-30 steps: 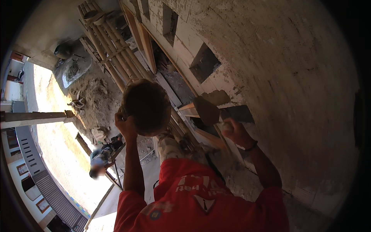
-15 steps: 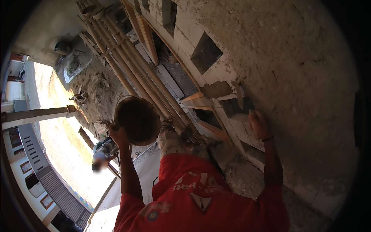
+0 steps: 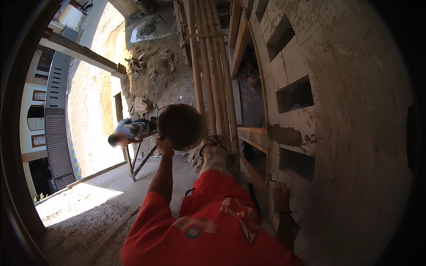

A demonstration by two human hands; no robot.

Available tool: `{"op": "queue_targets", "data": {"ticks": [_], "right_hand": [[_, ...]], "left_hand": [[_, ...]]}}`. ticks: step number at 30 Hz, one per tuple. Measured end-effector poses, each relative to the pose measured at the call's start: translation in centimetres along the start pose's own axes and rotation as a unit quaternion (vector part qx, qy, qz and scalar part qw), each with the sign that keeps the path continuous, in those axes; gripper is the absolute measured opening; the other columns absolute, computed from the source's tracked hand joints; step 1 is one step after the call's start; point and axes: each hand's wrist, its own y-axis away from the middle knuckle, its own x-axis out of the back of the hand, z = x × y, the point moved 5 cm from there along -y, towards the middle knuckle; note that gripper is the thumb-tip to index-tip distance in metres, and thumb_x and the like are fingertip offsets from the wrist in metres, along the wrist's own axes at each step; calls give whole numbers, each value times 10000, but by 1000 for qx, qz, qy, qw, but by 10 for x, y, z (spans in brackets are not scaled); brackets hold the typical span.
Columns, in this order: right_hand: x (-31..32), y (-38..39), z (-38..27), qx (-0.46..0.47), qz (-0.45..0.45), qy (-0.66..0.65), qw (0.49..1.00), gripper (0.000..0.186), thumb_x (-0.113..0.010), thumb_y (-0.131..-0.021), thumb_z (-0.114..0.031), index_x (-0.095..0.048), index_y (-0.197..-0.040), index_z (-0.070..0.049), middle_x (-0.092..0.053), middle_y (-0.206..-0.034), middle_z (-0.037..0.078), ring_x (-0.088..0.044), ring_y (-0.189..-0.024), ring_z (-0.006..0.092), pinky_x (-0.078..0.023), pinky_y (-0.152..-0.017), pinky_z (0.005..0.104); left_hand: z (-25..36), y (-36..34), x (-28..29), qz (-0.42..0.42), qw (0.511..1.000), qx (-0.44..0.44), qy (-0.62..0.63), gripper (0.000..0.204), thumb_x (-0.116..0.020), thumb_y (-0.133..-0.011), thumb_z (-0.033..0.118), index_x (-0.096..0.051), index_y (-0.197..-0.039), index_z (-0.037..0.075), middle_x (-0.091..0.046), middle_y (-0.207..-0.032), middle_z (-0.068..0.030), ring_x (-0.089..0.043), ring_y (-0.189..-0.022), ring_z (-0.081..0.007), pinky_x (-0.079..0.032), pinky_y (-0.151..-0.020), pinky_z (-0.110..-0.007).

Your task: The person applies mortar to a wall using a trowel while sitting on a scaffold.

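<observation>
My left hand [image 3: 165,146] grips the near left rim of a dark round bucket [image 3: 181,127], tipped so that its shadowed inside faces me. At the lower right, my right hand [image 3: 281,198] is closed round a trowel's handle. The trowel's thin bent metal neck [image 3: 271,178] shows just beyond the fist; its blade cannot be made out. That hand is beside the rough wall [image 3: 350,133], below a dark rectangular opening [image 3: 297,164]. A patch of darker mortar [image 3: 286,135] lies on the wall above that opening.
Long bamboo poles [image 3: 213,75] run away beneath my feet, beside wooden frames [image 3: 242,44]. A person [image 3: 133,131] is at the left, near a trestle [image 3: 135,162]. Beyond are a sand heap [image 3: 155,66] and a concrete post [image 3: 82,55].
The view has turned, so the poles now stand nearly upright in it. My right hand has come down away from the mortar patch with the trowel. The bucket stays in my left hand.
</observation>
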Motion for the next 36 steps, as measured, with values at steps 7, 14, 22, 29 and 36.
{"op": "queue_targets", "data": {"ticks": [7, 14, 22, 29, 36], "right_hand": [[-3, -21, 112, -22, -36, 101, 994, 260, -508, -968, -287, -587, -939, -41, -514, -685, 0, -495, -553, 98, -437, -498, 283], [11, -53, 92, 273, 5, 289, 918, 227, -536, -926, -263, -552, -868, -44, -537, -696, 20, -513, -548, 122, -445, -489, 309], [-10, -97, 40, 74, -82, 92, 990, 207, -611, -894, -242, -567, -930, -43, -553, -733, 11, -570, -637, 111, -456, -514, 281], [-40, -110, -33, -25, -133, 107, 985, 228, -590, -898, -227, -569, -987, -17, -538, -746, 28, -537, -614, 130, -462, -542, 325], [-49, -135, -80, -32, -143, 152, 977, 212, -574, -891, -226, -531, -896, -17, -526, -730, 40, -526, -610, 127, -459, -563, 328]], "left_hand": [[-172, 10, 57, 137, 953, 264, -52, 487, -713, -693, 154, -593, -1127, -31, -664, -1109, -199, -684, -979, -320, -541, -869, -398], [-336, 1, 106, 160, 897, 355, -209, 551, -743, -695, 238, -601, -1182, 23, -669, -1143, -100, -695, -956, -239, -548, -834, -307], [-276, 32, 103, -276, 703, -13, -655, 426, -741, -751, 320, -675, -1134, 144, -690, -1123, -30, -650, -1087, -200, -517, -891, -324], [-211, 13, 101, -229, 777, 68, -582, 496, -800, -728, 273, -655, -1192, 172, -676, -1163, -37, -627, -1136, -175, -504, -932, -295], [-185, -20, 86, 101, 907, 380, 153, 449, -753, -712, 117, -582, -1114, 16, -658, -1015, -103, -652, -915, -218, -551, -793, -358]]}}
